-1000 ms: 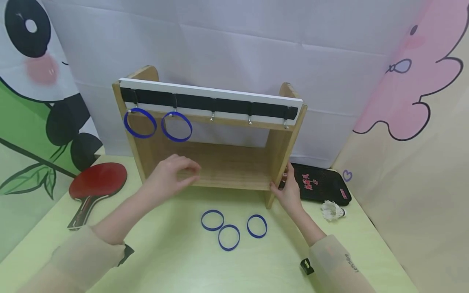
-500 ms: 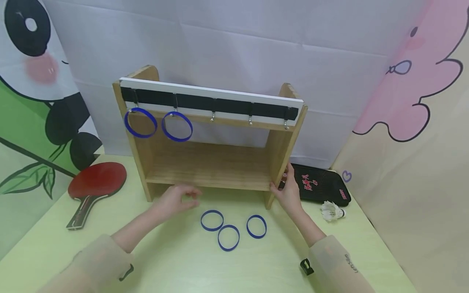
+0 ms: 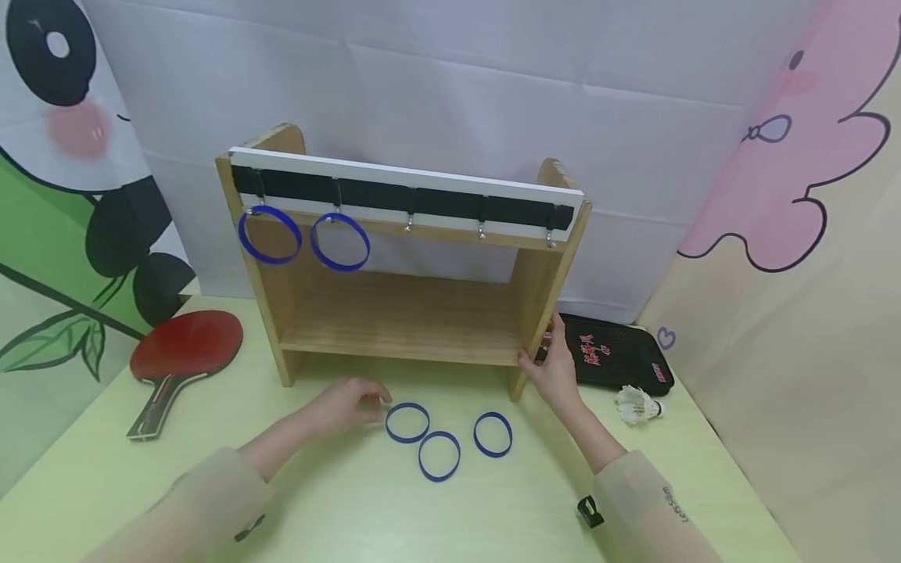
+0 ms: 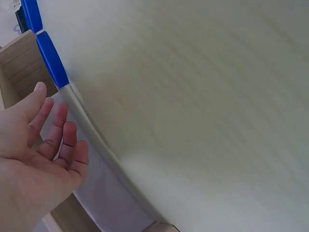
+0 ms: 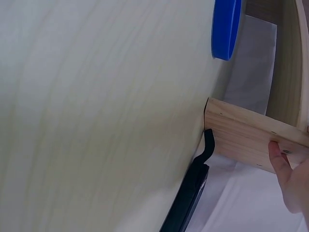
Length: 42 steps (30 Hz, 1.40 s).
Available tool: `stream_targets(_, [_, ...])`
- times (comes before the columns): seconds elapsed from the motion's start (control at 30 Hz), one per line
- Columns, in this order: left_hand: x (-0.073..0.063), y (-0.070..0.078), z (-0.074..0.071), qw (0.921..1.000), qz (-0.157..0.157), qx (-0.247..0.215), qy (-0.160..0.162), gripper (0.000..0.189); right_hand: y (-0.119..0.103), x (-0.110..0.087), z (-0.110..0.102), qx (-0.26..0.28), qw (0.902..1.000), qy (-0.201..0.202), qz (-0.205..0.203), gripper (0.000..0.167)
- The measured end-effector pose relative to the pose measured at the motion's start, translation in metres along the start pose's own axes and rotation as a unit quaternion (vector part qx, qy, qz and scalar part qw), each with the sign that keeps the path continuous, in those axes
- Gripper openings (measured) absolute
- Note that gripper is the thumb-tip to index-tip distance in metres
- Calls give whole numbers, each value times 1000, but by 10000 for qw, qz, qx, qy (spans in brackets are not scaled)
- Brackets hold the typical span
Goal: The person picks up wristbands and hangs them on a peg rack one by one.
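A wooden shelf (image 3: 401,313) carries a white and black strip (image 3: 373,191) with several metal hooks along its top front. Two blue rings hang there: one ring (image 3: 274,260) on the leftmost hook, another ring (image 3: 341,267) on the hook beside it. Three more lie on the table: a left ring (image 3: 408,440), a front ring (image 3: 438,478) and a right ring (image 3: 495,454). My left hand (image 3: 346,405) is low over the table, fingers loosely bent and holding nothing, fingertips right beside the left ring. My right hand (image 3: 554,374) grips the shelf's right side panel (image 5: 241,128), thumb at its front edge.
A red table tennis bat (image 3: 186,344) lies left of the shelf. To the right are a black case (image 3: 612,356), a shuttlecock (image 3: 637,406) and a small black clip-like piece (image 3: 590,512) by the right sleeve. A white cloth (image 3: 450,94) hangs behind the shelf.
My left hand has come down from in front of the shelf to the table, beside the left ring. My right hand stays on the side panel; the rings have not moved.
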State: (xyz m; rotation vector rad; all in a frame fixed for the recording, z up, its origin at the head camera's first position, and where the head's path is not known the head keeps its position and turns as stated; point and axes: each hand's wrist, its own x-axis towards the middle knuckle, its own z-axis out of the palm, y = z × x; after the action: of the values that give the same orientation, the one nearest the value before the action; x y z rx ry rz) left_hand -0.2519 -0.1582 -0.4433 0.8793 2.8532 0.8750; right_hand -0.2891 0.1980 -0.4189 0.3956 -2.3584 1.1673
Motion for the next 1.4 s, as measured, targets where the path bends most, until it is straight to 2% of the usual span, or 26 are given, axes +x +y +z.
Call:
stream_targets(0.27, [3, 1, 8, 9995, -112, 13, -281, 20, 0, 0, 1, -9, 10000, -31, -37, 90])
stream_targets(0.6, [11, 2, 11, 9984, -333, -314, -333, 13, 1, -1, 1, -68, 10000, 28, -42, 91])
stream_targets(0.9, [18, 1, 18, 9975, -395, -529, -254, 13, 2, -1, 1, -51, 10000, 7, -51, 89])
stream_targets(1.4, [19, 3, 15, 9965, -309, -761, -151, 6, 0, 0, 0, 27, 10000, -50, 41, 89])
